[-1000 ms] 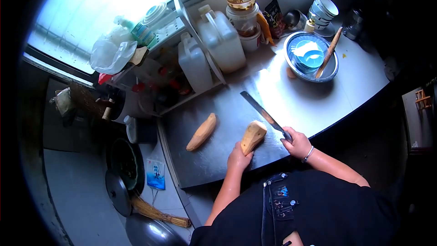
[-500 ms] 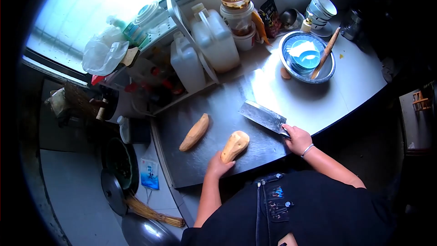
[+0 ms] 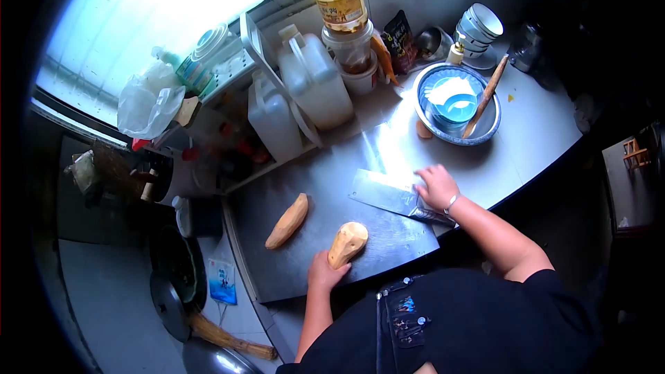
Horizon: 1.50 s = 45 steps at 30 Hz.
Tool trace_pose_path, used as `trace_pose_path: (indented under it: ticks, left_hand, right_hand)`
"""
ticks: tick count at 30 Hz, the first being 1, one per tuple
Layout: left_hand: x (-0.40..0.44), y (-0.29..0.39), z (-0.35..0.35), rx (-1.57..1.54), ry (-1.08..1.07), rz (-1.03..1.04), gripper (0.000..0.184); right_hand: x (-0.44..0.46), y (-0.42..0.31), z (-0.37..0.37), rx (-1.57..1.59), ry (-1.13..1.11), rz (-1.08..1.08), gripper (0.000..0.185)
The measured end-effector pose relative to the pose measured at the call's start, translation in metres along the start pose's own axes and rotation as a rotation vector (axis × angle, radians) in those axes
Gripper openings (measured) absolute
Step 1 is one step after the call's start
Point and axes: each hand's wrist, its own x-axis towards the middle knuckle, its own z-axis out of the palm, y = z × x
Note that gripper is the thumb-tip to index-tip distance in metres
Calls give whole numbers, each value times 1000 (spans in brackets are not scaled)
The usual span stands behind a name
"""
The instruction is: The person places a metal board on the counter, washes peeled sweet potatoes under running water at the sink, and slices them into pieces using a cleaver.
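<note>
My left hand (image 3: pixel 324 273) grips the lower end of a peeled sweet potato (image 3: pixel 349 242) on the dark metal-looking work board (image 3: pixel 277 273). The sweet potato's upper end looks pale and cut flat. Another peeled sweet potato (image 3: pixel 287 221) lies to its left on the board. A cleaver (image 3: pixel 384 192) rests flat to the right, its blade pointing left and its handle toward the board's edge. Just beyond the handle is my right hand (image 3: pixel 438 188), fingers apart and slightly bent, holding nothing.
A metal basin (image 3: pixel 422 121) with a blue bowl (image 3: pixel 451 100) and a wooden stick (image 3: pixel 486 93) stands at the back right. Stacked bowls (image 3: pixel 478 24), plastic jugs (image 3: pixel 322 93) and a yellow-lidded jar (image 3: pixel 339 0) line the wall. A wok lid (image 3: pixel 170 308) lies at lower left.
My right hand has let go of the cleaver and lifted off its handle; the cleaver now lies on the board. My left hand still holds the sweet potato. The camera view has shifted slightly.
</note>
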Motion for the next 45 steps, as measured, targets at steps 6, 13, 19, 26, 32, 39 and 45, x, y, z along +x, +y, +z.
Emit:
trace_pose_path:
  ticks: [6,13,19,26,32,39,45]
  left_hand:
    - [-2,10,-4,16,19,-5,54]
    - [-2,2,5,-19,41,-68,54]
    - [-3,0,4,-47,50,-58,54]
    - [-1,5,-2,-85,3,-55,53]
    - [-2,5,-2,11,-13,-94,51]
    - [-7,5,-1,-35,48,-56,49]
    - [-5,0,-1,-41,8,-29,53]
  right_hand:
    - [93,0,-1,-204,-109,224,48]
    - [137,32,47,-786,-291,162,44]
    - [133,49,52,-784,-297,-58,25]
    - [90,-47,4,-126,-65,-198,25]
    - [71,-104,33,33,-235,-377,33]
    - [24,-92,17,159,-347,-297,40]
    - [-49,-37,2,-189,-268,32,45]
